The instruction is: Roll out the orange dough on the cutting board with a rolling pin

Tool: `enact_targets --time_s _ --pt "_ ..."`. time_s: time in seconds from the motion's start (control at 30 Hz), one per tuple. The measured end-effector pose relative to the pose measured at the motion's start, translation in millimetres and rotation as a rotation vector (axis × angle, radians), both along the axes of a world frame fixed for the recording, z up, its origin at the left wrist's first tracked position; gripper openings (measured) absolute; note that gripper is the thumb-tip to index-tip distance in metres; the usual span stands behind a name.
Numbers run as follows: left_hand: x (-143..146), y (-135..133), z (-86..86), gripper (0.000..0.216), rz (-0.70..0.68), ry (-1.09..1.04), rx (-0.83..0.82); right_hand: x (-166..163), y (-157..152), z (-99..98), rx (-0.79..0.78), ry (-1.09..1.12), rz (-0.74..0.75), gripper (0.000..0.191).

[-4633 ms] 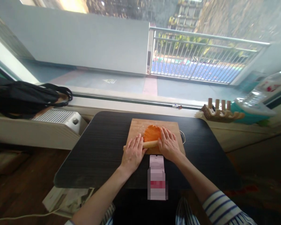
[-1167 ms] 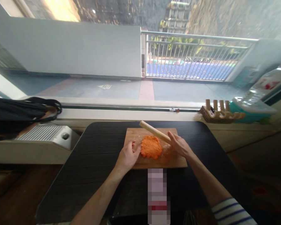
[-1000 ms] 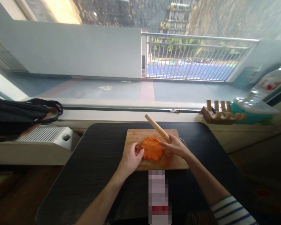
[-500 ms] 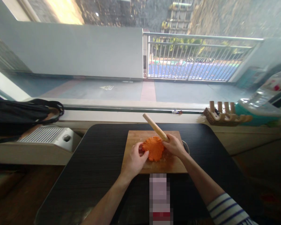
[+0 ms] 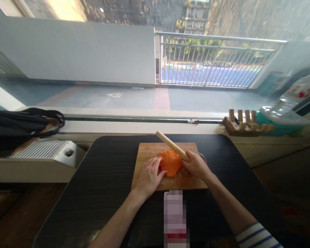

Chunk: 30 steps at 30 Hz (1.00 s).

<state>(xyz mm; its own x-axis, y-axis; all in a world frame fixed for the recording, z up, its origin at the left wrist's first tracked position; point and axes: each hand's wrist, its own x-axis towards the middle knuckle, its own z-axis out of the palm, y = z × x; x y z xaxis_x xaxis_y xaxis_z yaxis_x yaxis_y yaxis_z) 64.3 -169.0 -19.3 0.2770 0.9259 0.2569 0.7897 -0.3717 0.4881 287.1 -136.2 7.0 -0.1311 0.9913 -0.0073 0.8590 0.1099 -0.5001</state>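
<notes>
A flattened round of orange dough (image 5: 171,163) with a ragged edge lies on a wooden cutting board (image 5: 141,175). My left hand (image 5: 150,174) grips the dough's left edge, with the thumb at the near side and the fingers at the far side; the fingertips are partly hidden. A pale wooden rolling pin (image 5: 170,143) is in my right hand (image 5: 195,164), which is closed around its near end. The pin slants up to the left, above the far right part of the dough. My right fingertips are close to the dough's right edge.
The board lies on a black table (image 5: 105,172). A metal ring handle (image 5: 203,158) shows at the board's right. On the sill stand a wicker basket with wooden pieces (image 5: 241,127) and a teal box (image 5: 281,119). A black bag (image 5: 20,127) rests at left; a blurred pink item (image 5: 174,213) is in front.
The rolling pin's far end has dropped lower, and my right hand has shifted slightly nearer. My left fingers have moved closer together on the dough's edge. The camera view has shifted a little.
</notes>
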Motion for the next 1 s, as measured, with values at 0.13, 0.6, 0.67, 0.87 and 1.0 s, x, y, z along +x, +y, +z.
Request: enact_targets --time_s 0.13,0.6,0.67,0.87,1.0 --pt "-3.2 -2.3 7.7 0.038 0.048 0.05 0.145 10.6 -8.4 6.4 0.033 -0.084 0.094 0.014" --pt "16.1 21.4 23.1 0.041 0.109 0.273 0.278 31.8 -23.0 22.2 0.166 -0.29 0.465 0.02" --pt "18.0 20.7 23.1 0.041 0.106 0.296 0.267 31.2 -23.4 22.2 0.16 -0.288 0.477 0.02" --pt "21.5 20.8 20.5 0.037 0.078 0.33 0.231 26.4 -23.0 22.4 0.124 -0.295 0.492 0.019" --pt "26.2 25.1 13.5 0.038 0.054 0.332 0.216 22.2 -22.3 21.2 0.107 -0.284 0.44 0.028"
